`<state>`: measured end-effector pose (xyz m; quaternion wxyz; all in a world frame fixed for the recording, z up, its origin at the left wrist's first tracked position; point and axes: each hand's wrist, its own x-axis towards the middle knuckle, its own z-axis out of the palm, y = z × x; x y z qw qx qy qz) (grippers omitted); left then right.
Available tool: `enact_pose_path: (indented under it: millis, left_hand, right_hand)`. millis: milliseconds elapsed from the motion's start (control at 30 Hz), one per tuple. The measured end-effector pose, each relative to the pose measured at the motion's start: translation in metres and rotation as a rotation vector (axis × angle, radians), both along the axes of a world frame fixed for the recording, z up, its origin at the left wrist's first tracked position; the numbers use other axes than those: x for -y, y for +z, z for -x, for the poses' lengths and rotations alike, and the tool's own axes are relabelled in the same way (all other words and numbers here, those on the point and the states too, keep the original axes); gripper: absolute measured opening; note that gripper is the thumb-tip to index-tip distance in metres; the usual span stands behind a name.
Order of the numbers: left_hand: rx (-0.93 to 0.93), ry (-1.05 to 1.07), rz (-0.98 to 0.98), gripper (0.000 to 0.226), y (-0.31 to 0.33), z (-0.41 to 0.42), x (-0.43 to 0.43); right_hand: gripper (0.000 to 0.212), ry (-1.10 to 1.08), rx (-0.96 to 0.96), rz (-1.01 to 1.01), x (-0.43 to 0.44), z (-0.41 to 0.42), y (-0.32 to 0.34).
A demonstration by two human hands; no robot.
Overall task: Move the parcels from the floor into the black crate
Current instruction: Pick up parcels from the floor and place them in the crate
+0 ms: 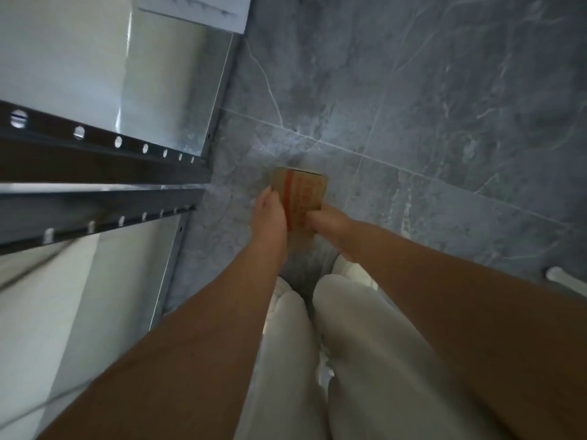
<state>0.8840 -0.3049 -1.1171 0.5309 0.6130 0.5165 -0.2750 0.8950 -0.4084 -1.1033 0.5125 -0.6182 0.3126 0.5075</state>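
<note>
On the left stands a metal shelving rack (95, 144), its dark rails punched with round holes and its pale shelves reaching toward the near left corner. Just right of the rack's corner post, over the grey marbled floor (444, 122), the left hand (273, 214) lies with straight fingers flat against the left side of the parcel (306, 192), fingertips pointing to the far side.

The parcel is a small brown cardboard box with a red tape strip running near to far along its left part. It sits between the two hands, in the middle of the view, just beyond the person's white trousers (365, 344) and shoe (346, 265). Its long axis runs away from the person, roughly in line with both forearms. Motion blur makes it hard to say whether the box rests on the tiles or is raised off them.

The right hand (330, 220) grips the near right corner of the parcel, with the thumb curled onto the near face. Both hands touch the box, so neither is nearer.

The black crate is out of view, so which way the carry must go cannot be read here. A small white object (560, 276) lies at the right edge.
</note>
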Motion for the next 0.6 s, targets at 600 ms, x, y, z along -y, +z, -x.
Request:
enact_pose_path:
  millis: [600]
  left_hand:
    - [0.616,-0.050,0.248,0.036,0.571,-0.174,0.011]
  right_hand:
    - [0.051,-0.210,0.746,0.180,0.056,-0.162,0.598]
